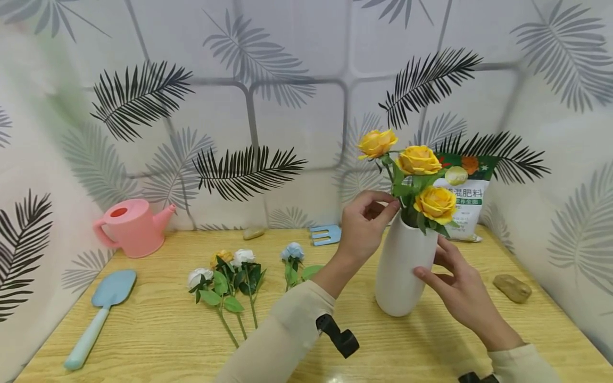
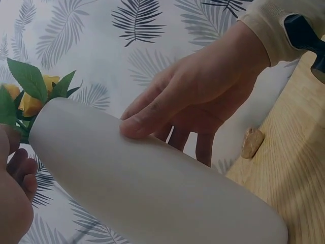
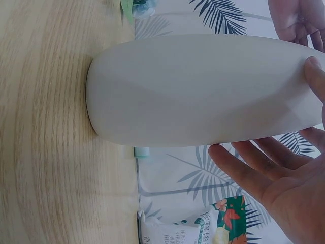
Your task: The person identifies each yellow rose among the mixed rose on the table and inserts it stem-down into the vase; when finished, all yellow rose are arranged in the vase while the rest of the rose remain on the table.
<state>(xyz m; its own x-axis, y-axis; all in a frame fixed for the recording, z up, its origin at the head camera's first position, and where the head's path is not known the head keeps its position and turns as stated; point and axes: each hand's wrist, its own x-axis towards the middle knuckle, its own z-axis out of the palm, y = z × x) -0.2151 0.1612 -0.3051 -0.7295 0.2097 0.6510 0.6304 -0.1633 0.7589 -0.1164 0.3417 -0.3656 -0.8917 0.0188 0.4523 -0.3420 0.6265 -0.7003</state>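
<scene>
A tall white vase (image 1: 401,271) stands on the table with several yellow roses in its mouth; three blooms show. My left hand (image 1: 362,230) is at the rim, thumb and forefinger pinching a yellow rose (image 1: 377,143) by its stem among the leaves. Around the vase's right side curls my right hand (image 1: 457,284), thumb on the front and fingers behind. In the left wrist view the right hand (image 2: 198,86) grips the vase wall. The right wrist view shows the vase (image 3: 203,91) down to its base on the wood. Stem ends inside the vase are hidden.
Loose white roses (image 1: 243,257), a yellow rose (image 1: 221,259) and a blue rose (image 1: 292,251) lie left of the vase. Farther left are a pink watering can (image 1: 139,229) and blue shovel (image 1: 112,290). Behind stand a blue fork (image 1: 325,234) and fertilizer bag (image 1: 464,205); a stone (image 1: 512,288) lies right.
</scene>
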